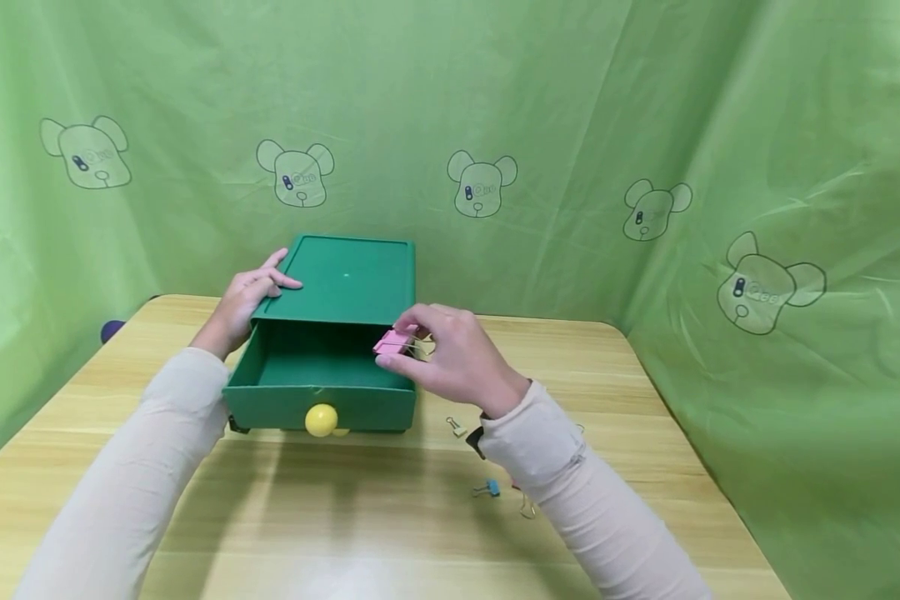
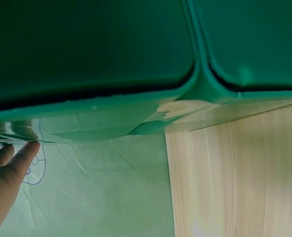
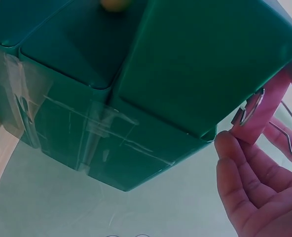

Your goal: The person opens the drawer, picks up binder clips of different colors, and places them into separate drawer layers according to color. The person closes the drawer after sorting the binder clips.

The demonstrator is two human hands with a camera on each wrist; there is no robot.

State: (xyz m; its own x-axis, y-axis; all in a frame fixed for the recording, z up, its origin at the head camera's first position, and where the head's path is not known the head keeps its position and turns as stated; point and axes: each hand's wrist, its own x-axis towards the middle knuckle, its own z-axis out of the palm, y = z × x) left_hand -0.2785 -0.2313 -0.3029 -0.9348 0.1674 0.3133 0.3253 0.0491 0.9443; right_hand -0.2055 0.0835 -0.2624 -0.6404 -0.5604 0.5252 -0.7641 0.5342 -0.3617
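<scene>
A green drawer box [image 1: 348, 279] stands on the table with its upper drawer [image 1: 270, 410] pulled out, a yellow knob [image 1: 321, 420] on the front. My left hand [image 1: 242, 302] rests against the box's left side, fingers extended over the top edge; its fingertips [image 2: 31, 148] touch the side in the left wrist view. Between thumb and fingers, my right hand [image 1: 461, 354] pinches a pink binder clip [image 1: 392, 342] above the drawer's right wall. The right wrist view shows the clip [image 3: 267, 106] with its wire handles. What I see of the drawer's inside is bare green.
Right of the box lie a pale yellow binder clip [image 1: 458, 431], a blue one [image 1: 492, 488] and a black one [image 1: 476, 442] partly behind my sleeve. Gold wire handles [image 1: 527, 507] show beside my right forearm. Green curtain [image 1: 390, 100] surrounds the table.
</scene>
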